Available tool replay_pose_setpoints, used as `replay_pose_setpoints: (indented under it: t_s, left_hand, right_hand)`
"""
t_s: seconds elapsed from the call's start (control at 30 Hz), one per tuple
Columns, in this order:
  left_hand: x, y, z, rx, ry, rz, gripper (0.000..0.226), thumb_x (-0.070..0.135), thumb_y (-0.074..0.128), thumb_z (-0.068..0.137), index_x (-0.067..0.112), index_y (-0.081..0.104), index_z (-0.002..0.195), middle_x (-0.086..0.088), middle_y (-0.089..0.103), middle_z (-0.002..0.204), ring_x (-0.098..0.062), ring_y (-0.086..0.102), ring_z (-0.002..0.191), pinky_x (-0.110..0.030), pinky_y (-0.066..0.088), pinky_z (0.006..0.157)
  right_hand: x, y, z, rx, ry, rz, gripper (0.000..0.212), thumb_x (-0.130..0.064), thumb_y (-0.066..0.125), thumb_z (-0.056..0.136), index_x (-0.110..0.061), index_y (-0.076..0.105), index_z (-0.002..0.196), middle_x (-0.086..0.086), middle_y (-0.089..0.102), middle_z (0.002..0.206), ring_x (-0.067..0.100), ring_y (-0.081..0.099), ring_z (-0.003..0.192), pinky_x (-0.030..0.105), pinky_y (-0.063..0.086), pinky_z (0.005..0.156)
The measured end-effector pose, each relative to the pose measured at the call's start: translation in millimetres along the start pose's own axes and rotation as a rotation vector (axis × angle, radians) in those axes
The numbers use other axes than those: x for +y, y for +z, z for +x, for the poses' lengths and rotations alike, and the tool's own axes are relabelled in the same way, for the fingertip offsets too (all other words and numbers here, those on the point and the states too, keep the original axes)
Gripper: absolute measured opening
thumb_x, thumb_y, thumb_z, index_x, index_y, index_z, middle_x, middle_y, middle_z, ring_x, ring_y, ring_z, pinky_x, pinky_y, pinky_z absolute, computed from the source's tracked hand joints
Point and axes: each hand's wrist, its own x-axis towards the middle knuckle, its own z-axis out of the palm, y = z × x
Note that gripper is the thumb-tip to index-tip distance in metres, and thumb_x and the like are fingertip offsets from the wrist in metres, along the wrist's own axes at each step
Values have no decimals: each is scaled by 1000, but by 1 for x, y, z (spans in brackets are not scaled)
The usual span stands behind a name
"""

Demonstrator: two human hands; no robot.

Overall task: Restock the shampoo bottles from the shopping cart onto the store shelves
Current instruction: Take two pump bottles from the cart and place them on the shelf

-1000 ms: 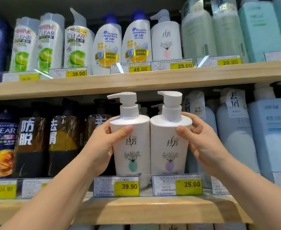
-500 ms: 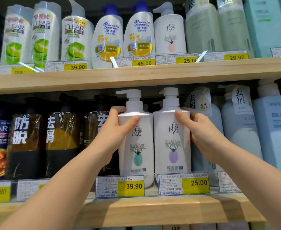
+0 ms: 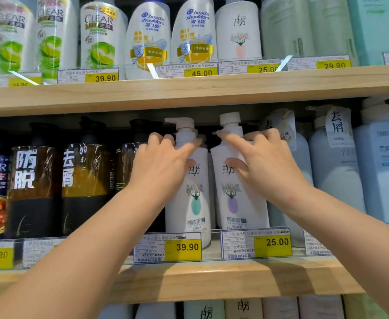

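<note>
Two white pump shampoo bottles stand side by side on the middle wooden shelf [image 3: 212,279], behind clear price-tag holders: the left bottle [image 3: 194,199] bears a teal vase print, the right bottle [image 3: 235,196] a purple one. The left hand [image 3: 163,164] rests on the left bottle's shoulder, fingers draped around the pump neck, its grip loose rather than clenched. The right hand [image 3: 262,162] lies against the right bottle's upper front, fingers spread; motion blur makes it hard to say whether it truly grasps. Dark amber bottles [image 3: 85,185] with glossy wrap crowd the left side, and pale blue matte bottles [image 3: 336,171] press close on the right. Yellow price tags [image 3: 273,244] front the shelf edge. The upper shelf [image 3: 189,90] hangs low over the pump heads.
</note>
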Motion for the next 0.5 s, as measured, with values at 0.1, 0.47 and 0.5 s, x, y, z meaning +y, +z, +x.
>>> replay_pose_setpoints:
  t_s: [0.1,0.47,0.5]
  left_hand:
    - [3,-5,1,-65,6,112,62,62,36,83,32,22,136,-12,41,134,-31,28,126,-40,29,96]
    - [11,-4,9,-234,45,162,100,63,63,64,37,4,140,-18,41,134,-37,33,127,-50,20,109]
    - [9,-4,8,-230,57,159,99,63,63,64,37,5,140,-18,41,135,-36,33,128,-50,17,111]
  right_hand:
    - [-6,-7,6,-91,-32,-169,47,-42,35,94,-35,23,139,15,45,129,32,30,120,39,29,93]
    - [3,-16,17,-342,-21,-127,93,-46,76,63,-31,22,139,13,56,116,32,48,112,31,30,71]
    - [5,-16,18,-350,-44,-132,96,-46,76,63,-33,20,140,12,57,117,32,49,112,30,30,71]
